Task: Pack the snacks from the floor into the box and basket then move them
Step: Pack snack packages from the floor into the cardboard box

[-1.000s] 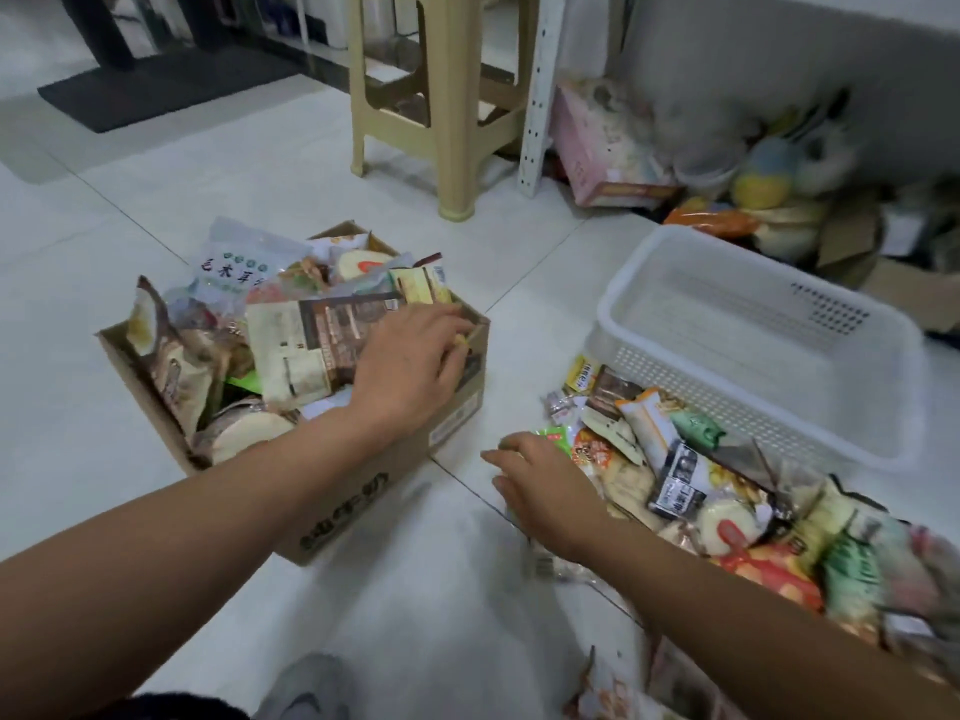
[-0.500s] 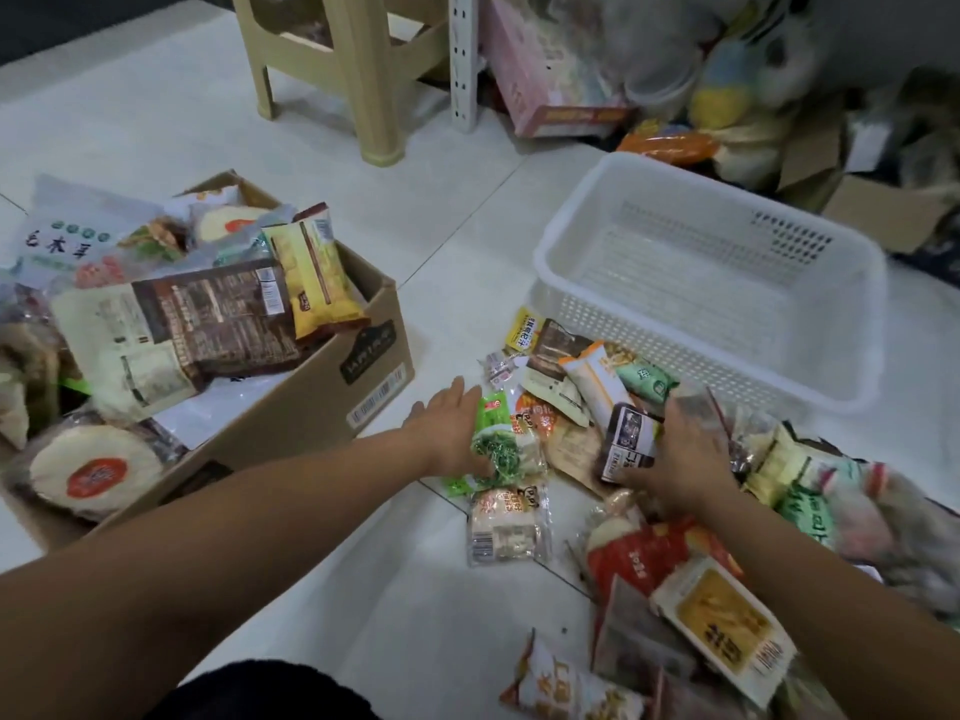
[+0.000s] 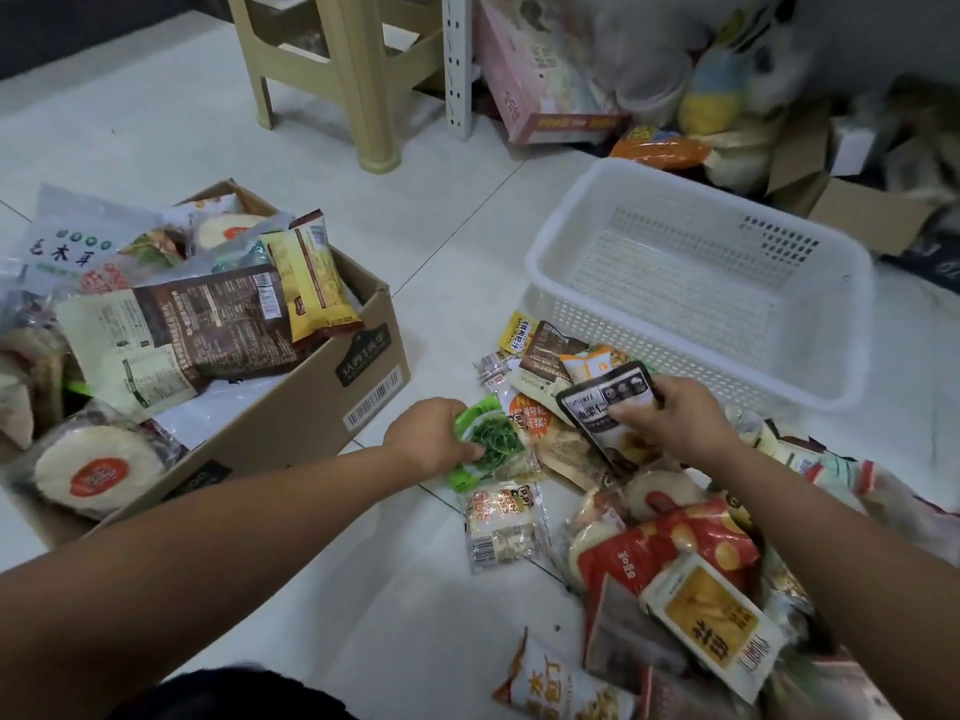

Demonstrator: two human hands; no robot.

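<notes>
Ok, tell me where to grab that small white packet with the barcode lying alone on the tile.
Pinch the small white packet by its two long side edges, coming straight down from above. It lies flat on the floor, face up, clear of the pile, so both sides look open and nothing seems to block a top approach.

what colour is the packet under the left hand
Green, with leafy greens pictured on the packet under the left hand; head view.

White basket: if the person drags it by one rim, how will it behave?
The white basket looks empty, so probably light. It sits on glossy floor tile, so it would likely slide rather than tip. The perforated plastic walls may flex slightly.
</notes>
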